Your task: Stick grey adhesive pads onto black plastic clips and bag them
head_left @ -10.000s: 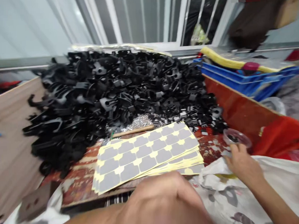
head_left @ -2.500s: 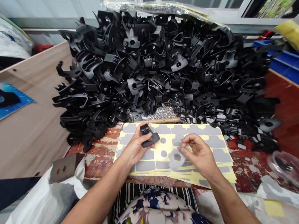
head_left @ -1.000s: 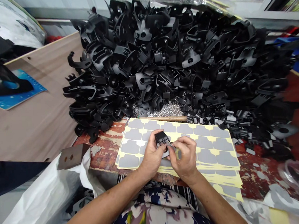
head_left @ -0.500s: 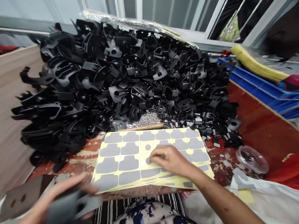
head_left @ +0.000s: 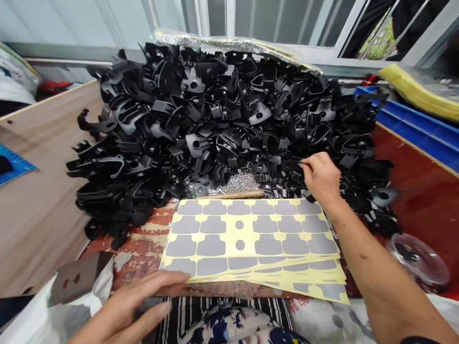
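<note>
My left hand (head_left: 134, 310) is empty, fingers stretched out and thumb apart, with its fingertips by the near left corner of the sticker sheets (head_left: 239, 235). These yellow sheets carry grey die-cut shapes and two small grey discs around a bare patch. Beyond them, my right hand (head_left: 322, 176) reaches over the front right of a big heap of black plastic parts (head_left: 199, 145). Its fingers are pinched on a black plastic part (head_left: 293, 163) at the heap's edge; much of that part blends into the pile.
Small silver metal pieces (head_left: 240, 182) lie before the heap, behind a wooden stick (head_left: 230, 195). A clear round tub (head_left: 421, 259) stands at right. Wooden boards (head_left: 54, 201) flank the left side. A blue crate (head_left: 423, 136) is at far right, a brown box (head_left: 81, 277) at near left.
My right hand has gone from the small discs on the sheet to the heap at the right. The dark plastic part has left my left hand, which is now open. The view has shifted left.
</note>
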Action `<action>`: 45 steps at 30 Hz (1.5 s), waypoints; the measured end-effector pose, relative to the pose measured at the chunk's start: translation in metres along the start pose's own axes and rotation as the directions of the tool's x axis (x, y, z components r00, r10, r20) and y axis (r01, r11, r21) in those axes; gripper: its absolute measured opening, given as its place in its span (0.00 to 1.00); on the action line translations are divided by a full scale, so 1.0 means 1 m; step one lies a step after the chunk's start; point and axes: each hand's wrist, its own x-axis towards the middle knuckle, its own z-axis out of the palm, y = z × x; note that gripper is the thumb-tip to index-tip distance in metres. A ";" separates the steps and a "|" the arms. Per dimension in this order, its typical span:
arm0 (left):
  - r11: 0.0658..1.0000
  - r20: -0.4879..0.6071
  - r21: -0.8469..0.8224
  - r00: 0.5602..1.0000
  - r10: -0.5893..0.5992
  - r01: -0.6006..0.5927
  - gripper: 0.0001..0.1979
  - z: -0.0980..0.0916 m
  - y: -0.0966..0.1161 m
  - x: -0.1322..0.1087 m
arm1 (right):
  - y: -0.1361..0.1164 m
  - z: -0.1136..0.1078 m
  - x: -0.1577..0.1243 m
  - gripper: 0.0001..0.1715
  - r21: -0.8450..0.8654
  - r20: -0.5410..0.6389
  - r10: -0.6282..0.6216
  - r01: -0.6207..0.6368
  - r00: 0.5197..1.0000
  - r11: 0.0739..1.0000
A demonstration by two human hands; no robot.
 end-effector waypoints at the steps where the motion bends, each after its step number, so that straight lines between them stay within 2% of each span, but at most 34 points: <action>1: 0.999 0.087 -0.038 0.996 -0.024 0.027 0.17 0.011 0.002 0.014 | -0.007 -0.003 -0.005 0.05 0.102 -0.091 0.105 -0.096 0.990 0.990; 2: 0.993 0.165 -0.104 0.986 -0.039 0.057 0.18 0.025 0.005 0.030 | -0.019 -0.005 -0.013 0.06 0.259 -0.138 0.238 -0.197 0.961 0.946; 3: 0.976 0.208 -0.204 0.977 -0.039 0.082 0.21 0.042 0.008 0.048 | -0.034 -0.005 -0.024 0.09 0.442 -0.113 0.374 -0.291 0.920 0.848; 4: 0.945 0.192 -0.315 0.981 -0.027 0.087 0.24 0.061 0.011 0.066 | -0.053 -0.003 -0.037 0.13 0.612 -0.008 0.481 -0.376 0.877 0.696; 5: 0.905 0.154 -0.418 0.988 -0.015 0.078 0.29 0.079 0.015 0.082 | -0.075 0.000 -0.052 0.17 0.725 0.157 0.514 -0.452 0.843 0.520; 6: 0.860 0.104 -0.507 0.995 -0.005 0.057 0.35 0.094 0.018 0.097 | -0.096 0.004 -0.067 0.19 0.771 0.321 0.493 -0.526 0.808 0.359; 7: 0.817 0.047 -0.576 0.999 -0.001 0.028 0.40 0.106 0.020 0.109 | -0.116 0.007 -0.081 0.19 0.763 0.476 0.441 -0.606 0.761 0.224; 8: 0.787 -0.007 -0.616 1.000 0.001 -0.005 0.44 0.114 0.022 0.117 | -0.132 0.010 -0.093 0.19 0.743 0.570 0.388 -0.656 0.724 0.134; 9: 0.781 -0.066 -0.623 0.998 0.006 -0.046 0.46 0.116 0.023 0.123 | -0.144 0.012 -0.103 0.18 0.735 0.601 0.359 -0.670 0.714 0.101; 10: 0.801 -0.133 -0.590 0.991 0.024 -0.098 0.46 0.114 0.024 0.126 | -0.151 0.013 -0.109 0.15 0.742 0.584 0.354 -0.657 0.731 0.133; 11: 0.846 -0.195 -0.509 0.978 0.066 -0.159 0.45 0.107 0.025 0.126 | -0.153 0.012 -0.113 0.13 0.757 0.515 0.363 -0.611 0.776 0.232; 13: 0.931 -0.255 -0.233 0.941 0.222 -0.283 0.42 0.090 0.029 0.120 | -0.149 0.006 -0.113 0.06 0.719 0.306 0.310 -0.432 0.900 0.545; 14: 0.940 -0.230 -0.080 0.924 0.307 -0.332 0.41 0.082 0.031 0.116 | -0.146 0.002 -0.111 0.05 0.658 0.232 0.218 -0.318 0.948 0.683; 15: 0.928 -0.174 0.049 0.912 0.372 -0.369 0.40 0.075 0.035 0.112 | -0.145 -0.002 -0.109 0.08 0.597 0.202 0.110 -0.212 0.973 0.774; 17: 0.886 -0.062 0.200 0.897 0.437 -0.418 0.41 0.069 0.041 0.107 | -0.149 -0.009 -0.106 0.12 0.547 0.220 -0.044 -0.086 0.974 0.833; 18: 0.870 -0.040 0.238 0.890 0.453 -0.432 0.42 0.069 0.044 0.105 | -0.153 -0.012 -0.106 0.13 0.549 0.230 -0.069 -0.071 0.971 0.832; 21: 0.804 -0.071 0.362 0.847 0.527 -0.471 0.40 0.067 0.048 0.104 | -0.163 -0.012 -0.106 0.11 0.559 0.232 0.022 -0.152 0.972 0.815; 23: 0.732 -0.073 0.483 0.811 0.580 -0.480 0.33 0.062 0.046 0.101 | -0.161 -0.007 -0.104 0.07 0.604 0.273 0.143 -0.285 0.951 0.745; 24: 0.705 -0.075 0.528 0.800 0.595 -0.474 0.29 0.060 0.044 0.100 | -0.157 -0.003 -0.102 0.04 0.651 0.313 0.219 -0.377 0.924 0.659; 25: 0.699 -0.086 0.547 0.800 0.594 -0.460 0.25 0.058 0.041 0.098 | -0.153 0.001 -0.101 0.06 0.704 0.364 0.297 -0.470 0.882 0.533; 27: 0.777 -0.142 0.483 0.840 0.524 -0.403 0.19 0.062 0.033 0.095 | -0.151 0.010 -0.101 0.16 0.768 0.489 0.422 -0.606 0.763 0.207; 29: 0.916 -0.184 0.237 0.910 0.370 -0.325 0.22 0.077 0.022 0.096 | -0.162 0.017 -0.107 0.23 0.750 0.604 0.460 -0.659 0.651 -0.051; 30: 0.960 -0.190 0.046 0.941 0.281 -0.277 0.26 0.087 0.018 0.098 | -0.172 0.019 -0.113 0.24 0.726 0.649 0.447 -0.676 0.616 -0.125; 31: 0.959 -0.194 -0.166 0.961 0.195 -0.228 0.30 0.099 0.014 0.101 | -0.184 0.021 -0.119 0.24 0.702 0.688 0.410 -0.693 0.599 -0.165; 32: 0.910 -0.209 -0.370 0.971 0.113 -0.185 0.34 0.109 0.011 0.105 | -0.196 0.022 -0.127 0.24 0.682 0.717 0.350 -0.711 0.603 -0.172; 33: 0.828 -0.231 -0.539 0.972 0.033 -0.157 0.35 0.117 0.010 0.110 | -0.205 0.023 -0.133 0.23 0.670 0.734 0.275 -0.729 0.621 -0.143; 34: 0.738 -0.252 -0.660 0.967 -0.040 -0.141 0.34 0.122 0.011 0.114 | -0.211 0.023 -0.138 0.21 0.668 0.738 0.194 -0.740 0.647 -0.073; 36: 0.623 -0.266 -0.772 0.955 -0.133 -0.128 0.29 0.120 0.017 0.125 | -0.209 0.023 -0.140 0.11 0.688 0.699 0.097 -0.703 0.709 0.179; 38: 0.613 -0.251 -0.782 0.957 -0.143 -0.114 0.22 0.107 0.025 0.137 | -0.190 0.025 -0.134 0.05 0.665 0.584 0.127 -0.562 0.802 0.492; 40: 0.656 -0.195 -0.753 0.971 -0.138 -0.057 0.15 0.091 0.029 0.151 | -0.167 0.031 -0.125 0.08 0.558 0.440 0.167 -0.414 0.882 0.719; 42: 0.688 -0.118 -0.725 0.979 -0.167 0.030 0.11 0.079 0.027 0.166 | -0.149 0.041 -0.120 0.11 0.451 0.374 0.152 -0.323 0.915 0.832; 45: 0.691 -0.035 -0.713 0.979 -0.201 0.117 0.15 0.073 0.013 0.184 | -0.141 0.054 -0.122 0.15 0.374 0.391 0.113 -0.270 0.913 0.887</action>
